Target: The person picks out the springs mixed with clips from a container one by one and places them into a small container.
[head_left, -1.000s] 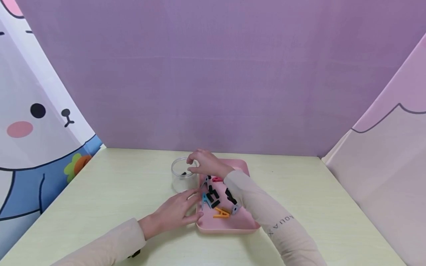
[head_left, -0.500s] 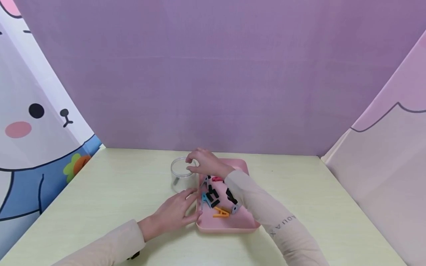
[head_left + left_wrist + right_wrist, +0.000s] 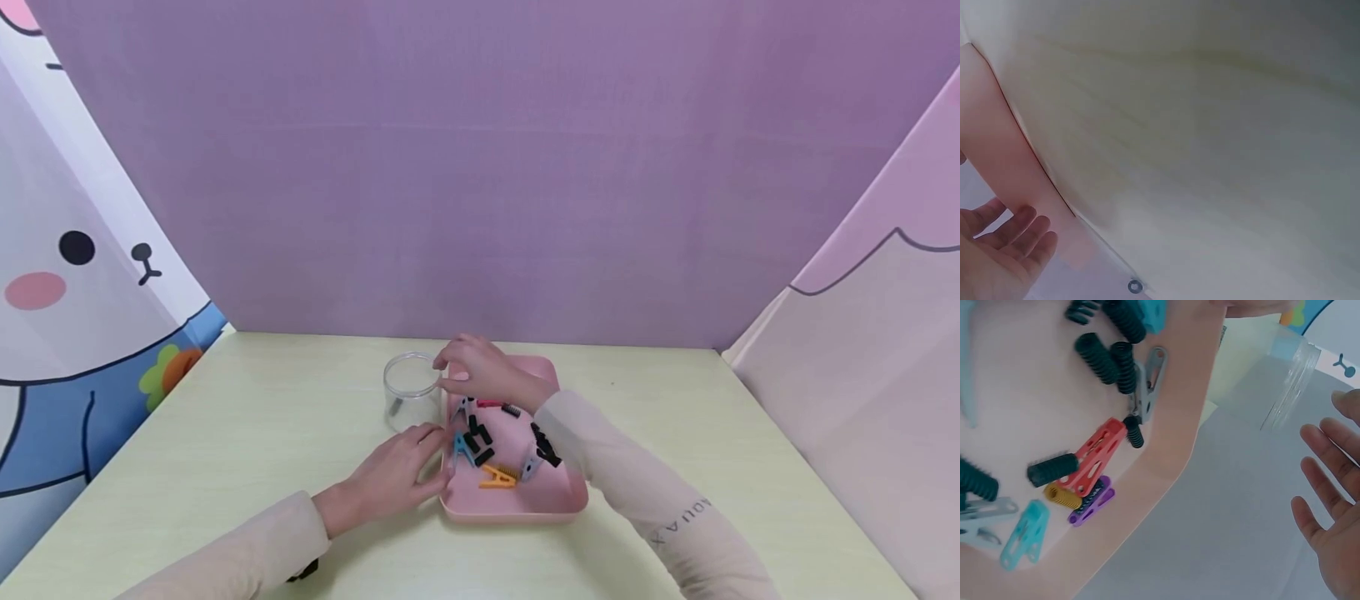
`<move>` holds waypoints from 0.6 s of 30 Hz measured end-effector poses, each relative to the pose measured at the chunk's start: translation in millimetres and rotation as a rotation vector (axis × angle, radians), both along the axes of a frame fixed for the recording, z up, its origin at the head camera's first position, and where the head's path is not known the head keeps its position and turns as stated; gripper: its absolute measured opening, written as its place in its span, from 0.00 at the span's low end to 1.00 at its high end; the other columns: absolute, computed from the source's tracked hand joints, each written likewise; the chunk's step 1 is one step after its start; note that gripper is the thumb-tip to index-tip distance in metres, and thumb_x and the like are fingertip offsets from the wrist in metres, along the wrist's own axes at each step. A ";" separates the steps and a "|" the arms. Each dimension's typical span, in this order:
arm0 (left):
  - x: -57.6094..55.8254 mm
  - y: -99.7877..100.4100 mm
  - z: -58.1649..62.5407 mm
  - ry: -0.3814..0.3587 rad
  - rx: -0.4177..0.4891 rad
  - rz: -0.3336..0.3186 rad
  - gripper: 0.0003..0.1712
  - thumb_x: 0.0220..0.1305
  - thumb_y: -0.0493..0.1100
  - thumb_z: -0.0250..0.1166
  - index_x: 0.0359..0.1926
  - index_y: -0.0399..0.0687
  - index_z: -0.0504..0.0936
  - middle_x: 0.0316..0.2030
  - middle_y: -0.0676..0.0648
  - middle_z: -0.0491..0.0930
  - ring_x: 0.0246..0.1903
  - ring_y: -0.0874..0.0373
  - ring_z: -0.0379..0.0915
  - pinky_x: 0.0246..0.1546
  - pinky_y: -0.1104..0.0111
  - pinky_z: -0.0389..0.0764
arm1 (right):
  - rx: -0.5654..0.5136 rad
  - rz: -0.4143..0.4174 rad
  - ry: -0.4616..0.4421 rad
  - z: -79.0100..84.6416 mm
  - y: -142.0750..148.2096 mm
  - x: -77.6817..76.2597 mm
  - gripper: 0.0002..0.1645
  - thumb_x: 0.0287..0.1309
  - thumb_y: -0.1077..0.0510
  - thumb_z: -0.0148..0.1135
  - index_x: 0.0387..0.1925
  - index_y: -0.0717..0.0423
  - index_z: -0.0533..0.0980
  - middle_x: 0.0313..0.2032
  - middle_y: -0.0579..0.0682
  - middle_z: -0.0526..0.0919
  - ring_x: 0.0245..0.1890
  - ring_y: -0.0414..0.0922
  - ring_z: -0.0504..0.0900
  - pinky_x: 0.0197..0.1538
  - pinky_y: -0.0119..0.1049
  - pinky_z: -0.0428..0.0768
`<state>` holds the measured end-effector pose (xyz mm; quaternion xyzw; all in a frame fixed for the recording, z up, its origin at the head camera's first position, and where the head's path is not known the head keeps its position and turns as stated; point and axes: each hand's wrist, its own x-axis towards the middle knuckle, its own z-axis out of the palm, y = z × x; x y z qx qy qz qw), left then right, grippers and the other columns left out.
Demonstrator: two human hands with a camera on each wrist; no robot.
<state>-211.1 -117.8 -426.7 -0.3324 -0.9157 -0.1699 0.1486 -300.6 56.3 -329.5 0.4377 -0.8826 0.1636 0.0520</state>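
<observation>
**Light bits, slick jar**

Clips and ribbed pieces (image 3: 1096,357) lie loose in the pink tray (image 3: 551,497) on the counter (image 3: 300,417); the clear jar (image 3: 412,414) stands just beside it, one dark piece (image 3: 395,406) inside. The right hand (image 3: 487,371) is near the jar's rim, fingers gently bent and spread, with nothing in its hold. The left hand (image 3: 393,475) is at the tray's left side, fingers relaxed, fingertips against the wall — a touch rather than a grip.

The ribbed pieces look light and should roll easily; a pinch across the middle seems best, the ridges helping. Whether they are soft or stiff, I cannot tell. The red clip (image 3: 1094,455) and silver clip (image 3: 1149,381) look light and stiff: take them by the flat sides, since squeezing the ends may spring them open. The jar looks smooth, probably slippery, perhaps fragile — glass or plastic, I cannot tell — and is best held round its body. The tray seems light enough to slide if bumped; its wall offers the hold.
</observation>
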 end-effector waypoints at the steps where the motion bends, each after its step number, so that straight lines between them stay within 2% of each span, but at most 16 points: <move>1: -0.3 -0.1 0.1 -0.001 0.004 -0.002 0.22 0.58 0.55 0.58 0.49 0.48 0.75 0.49 0.50 0.76 0.45 0.60 0.72 0.46 0.66 0.77 | -0.001 0.001 -0.003 -0.3 3.0 1.6 0.14 0.57 0.52 0.58 0.44 0.52 0.79 0.44 0.45 0.81 0.48 0.42 0.72 0.56 0.40 0.71; 7: -2.1 -1.1 1.0 -0.023 0.003 -0.005 0.24 0.57 0.57 0.59 0.49 0.47 0.75 0.48 0.50 0.76 0.46 0.60 0.73 0.47 0.66 0.77 | -0.003 -0.003 -0.020 -4.9 20.7 10.8 0.11 0.57 0.54 0.57 0.42 0.50 0.78 0.41 0.42 0.81 0.47 0.40 0.73 0.57 0.42 0.68; 14: -3.2 -1.8 1.5 -0.042 -0.031 0.018 0.29 0.55 0.61 0.58 0.52 0.50 0.74 0.49 0.51 0.76 0.46 0.60 0.72 0.48 0.66 0.77 | -0.006 -0.048 -0.060 -24.9 39.9 17.3 0.13 0.53 0.55 0.61 0.42 0.51 0.79 0.41 0.44 0.82 0.47 0.42 0.74 0.57 0.43 0.71; 18: -3.6 -1.9 1.0 -0.051 -0.023 0.018 0.29 0.55 0.62 0.59 0.51 0.50 0.74 0.48 0.51 0.76 0.46 0.58 0.73 0.47 0.65 0.77 | 0.032 -0.059 -0.112 -35.3 47.6 22.1 0.13 0.54 0.55 0.61 0.43 0.53 0.79 0.42 0.45 0.82 0.48 0.43 0.75 0.58 0.43 0.71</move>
